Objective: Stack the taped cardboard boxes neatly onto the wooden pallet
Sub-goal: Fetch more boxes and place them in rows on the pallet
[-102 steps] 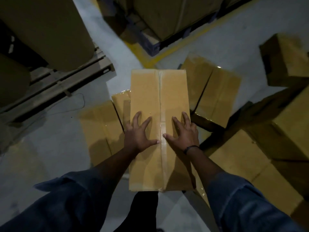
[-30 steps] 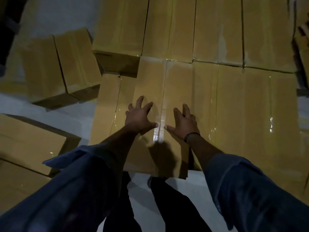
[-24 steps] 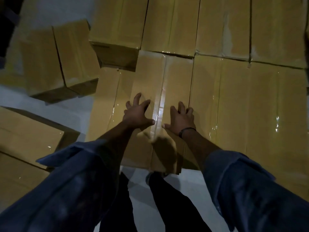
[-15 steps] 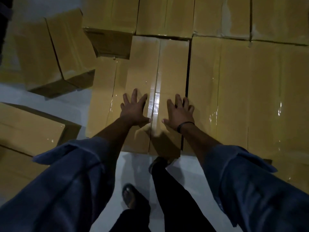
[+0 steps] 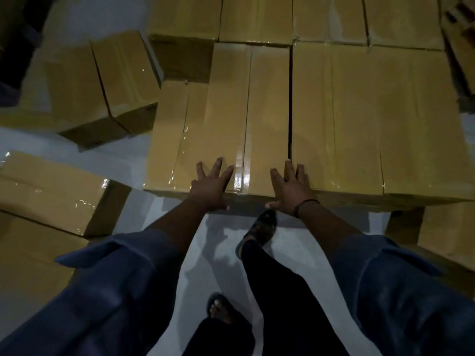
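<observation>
The box (image 5: 257, 106) has slid away from me into the row, and my palms have drawn back to its near edge. My left hand (image 5: 211, 187) and right hand (image 5: 293, 192) lie flat on top, fingers spread, gripping nothing. A thin dark gap parts it from the next box (image 5: 359, 119).

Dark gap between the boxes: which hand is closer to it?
Right. The right hand lies over the dark gap; the left hand rests left of the shiny tape.

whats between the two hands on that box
The head view shows only the glossy tape seam of the taped box lying between the left hand and the right hand.
</observation>
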Available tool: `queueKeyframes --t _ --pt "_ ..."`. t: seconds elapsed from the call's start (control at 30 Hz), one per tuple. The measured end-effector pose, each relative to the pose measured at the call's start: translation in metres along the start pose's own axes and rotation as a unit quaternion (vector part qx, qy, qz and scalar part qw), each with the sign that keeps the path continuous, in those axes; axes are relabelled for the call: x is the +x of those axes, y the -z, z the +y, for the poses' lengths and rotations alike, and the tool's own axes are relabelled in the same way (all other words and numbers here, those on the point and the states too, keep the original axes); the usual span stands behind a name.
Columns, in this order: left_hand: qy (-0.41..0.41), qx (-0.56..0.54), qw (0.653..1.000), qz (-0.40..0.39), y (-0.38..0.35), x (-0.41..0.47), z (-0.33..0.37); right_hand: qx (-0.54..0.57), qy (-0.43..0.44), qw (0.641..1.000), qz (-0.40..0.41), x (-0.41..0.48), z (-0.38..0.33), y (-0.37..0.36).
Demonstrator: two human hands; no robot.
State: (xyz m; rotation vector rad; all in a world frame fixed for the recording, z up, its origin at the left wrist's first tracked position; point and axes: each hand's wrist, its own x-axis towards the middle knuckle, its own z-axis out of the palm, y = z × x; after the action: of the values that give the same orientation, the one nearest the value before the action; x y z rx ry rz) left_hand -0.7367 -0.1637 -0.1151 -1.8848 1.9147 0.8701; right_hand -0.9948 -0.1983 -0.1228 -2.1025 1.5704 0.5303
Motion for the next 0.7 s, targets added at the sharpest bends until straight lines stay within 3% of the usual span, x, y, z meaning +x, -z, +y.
queueKeyframes --t 0.3,0.7 --pt "-0.004 -0.017 0.996 0.083 -0.011 0.005 -0.005 -0.010 0.001 0.999 0.030 0.001 0.006 -0.005" --pt "-0.011 -0.006 0.996 0.089 -0.007 0.015 0.002 -0.023 -0.005 0.998 0.055 0.006 0.007 -0.005"
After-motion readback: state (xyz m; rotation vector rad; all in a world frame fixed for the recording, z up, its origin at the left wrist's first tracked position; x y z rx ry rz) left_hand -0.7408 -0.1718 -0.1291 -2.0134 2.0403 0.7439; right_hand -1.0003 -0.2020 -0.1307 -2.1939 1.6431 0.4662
